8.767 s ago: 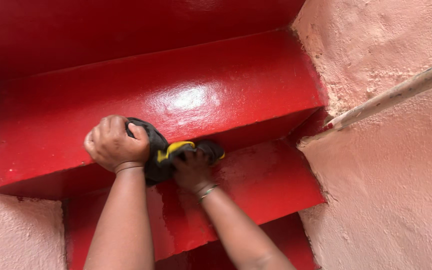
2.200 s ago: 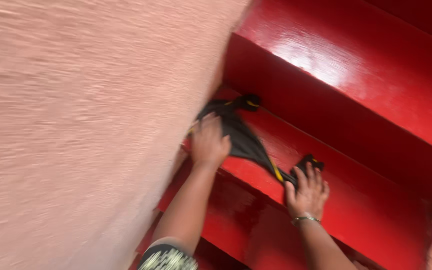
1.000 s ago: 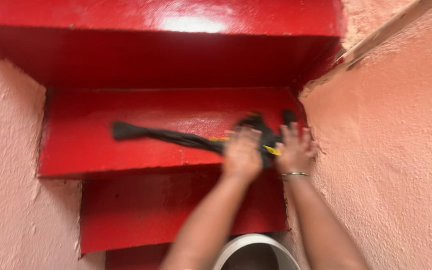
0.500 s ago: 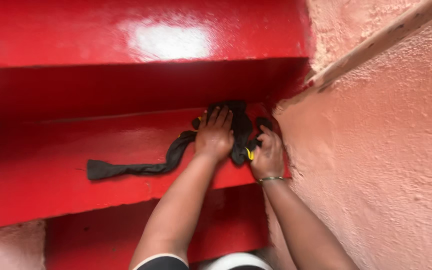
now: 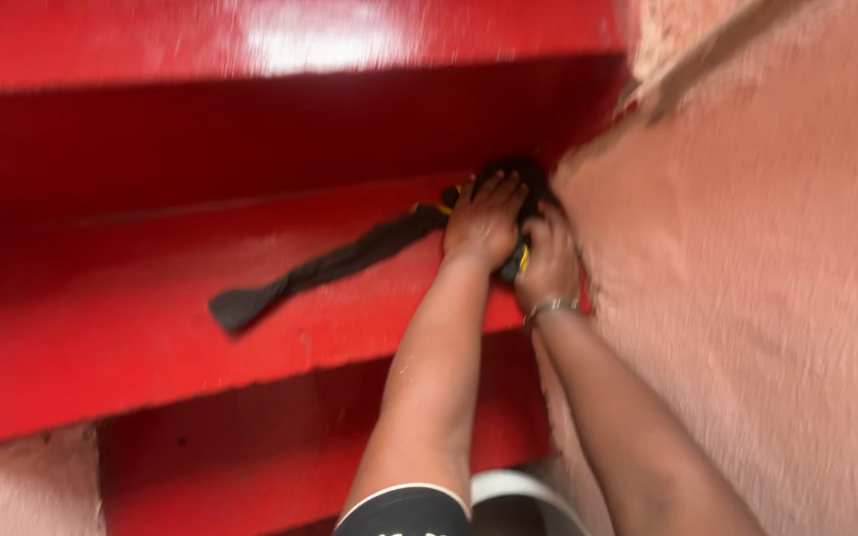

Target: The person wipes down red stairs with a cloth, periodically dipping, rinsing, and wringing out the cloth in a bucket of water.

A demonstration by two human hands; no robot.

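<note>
— Head view, starting at the left: what's on the red step point(image 5: 101, 347)?

— A dark cloth point(image 5: 350, 260). Its loose tail end lies flat out on the tread, well left of both hands, and the strip runs up and to the right in one long diagonal towards the corner where the step meets the rough pink wall point(image 5: 777, 298).

— And the bunched end?

— Under the hands, right in that corner. The left hand point(image 5: 484, 220) lies on top of the wad with fingers spread and pressing down, more a flat palm than a closed grasp. A bit of yellow trim shows at its edge.

— The right hand?

— The right hand point(image 5: 548, 260) is just beside it, touching, nearest the wall, with a bracelet point(image 5: 548, 310) at the wrist. Its fingers curl over the cloth's lower edge, though blur keeps me from saying how tightly.

— So which hand is nearer the tail?

— The left; the tail trails away from it down and to the left. Below, a pale rounded rim point(image 5: 523, 491) peeks between the forearms.
</note>
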